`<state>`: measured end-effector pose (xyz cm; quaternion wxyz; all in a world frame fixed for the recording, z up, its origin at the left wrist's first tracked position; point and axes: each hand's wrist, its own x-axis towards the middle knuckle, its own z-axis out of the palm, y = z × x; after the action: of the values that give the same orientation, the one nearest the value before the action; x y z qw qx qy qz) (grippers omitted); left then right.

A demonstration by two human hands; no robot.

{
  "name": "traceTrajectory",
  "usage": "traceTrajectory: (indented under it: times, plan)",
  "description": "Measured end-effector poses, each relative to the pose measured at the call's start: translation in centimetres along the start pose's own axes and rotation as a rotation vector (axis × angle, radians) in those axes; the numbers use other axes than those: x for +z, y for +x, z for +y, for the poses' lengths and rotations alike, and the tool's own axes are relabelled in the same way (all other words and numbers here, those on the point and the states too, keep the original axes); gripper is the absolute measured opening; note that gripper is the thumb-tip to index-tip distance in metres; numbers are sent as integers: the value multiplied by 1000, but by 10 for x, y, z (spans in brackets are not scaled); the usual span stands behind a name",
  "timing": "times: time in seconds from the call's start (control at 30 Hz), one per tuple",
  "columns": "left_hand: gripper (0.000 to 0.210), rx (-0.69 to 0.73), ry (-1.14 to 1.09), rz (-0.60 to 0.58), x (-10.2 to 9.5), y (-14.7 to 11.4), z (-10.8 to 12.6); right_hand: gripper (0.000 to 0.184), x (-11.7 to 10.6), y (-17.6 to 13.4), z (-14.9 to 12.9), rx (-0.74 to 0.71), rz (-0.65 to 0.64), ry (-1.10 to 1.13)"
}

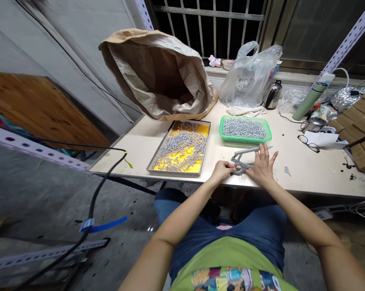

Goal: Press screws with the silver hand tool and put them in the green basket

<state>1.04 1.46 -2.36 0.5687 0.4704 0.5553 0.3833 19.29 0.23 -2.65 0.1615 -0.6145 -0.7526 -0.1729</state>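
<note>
At the table's front edge is a grey plier-like hand tool point(242, 166) with two spread handles, a small spring and a red spot at its left end. My right hand point(262, 167) is on its handles, thumb by the lower one and fingers stretched across the upper one. My left hand point(222, 171) is pinched closed at the tool's left end; what is between the fingertips is too small to make out. Behind the tool stands a green plastic basket point(245, 140) full of small silvery metal pins. Left of it, a shallow metal tray point(174, 173) holds similar pins on a yellow lining.
A large open paper sack point(158, 76) stands behind the tray. Further back are a clear plastic bag point(251, 76) and a steel pot point(272, 95). Eyeglasses point(309, 143), a green tumbler point(310, 101) and cardboard boxes point(358, 121) are on the right. A black cable point(94, 198) hangs left.
</note>
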Motion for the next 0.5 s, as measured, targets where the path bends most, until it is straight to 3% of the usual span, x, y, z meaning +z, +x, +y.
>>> traceTrajectory:
  times: [0.2,0.4,0.5]
  plan:
    - [16,13,-8,-25,-3,-1,-2,55,-6,7,3,-92,-35,-16]
    - [31,40,-275,57,-9,-1,-8,40,-13,22,2,-40,-381,-69]
    - [33,45,-320,84,-10,-1,-11,31,-12,26,-1,-63,-454,-84]
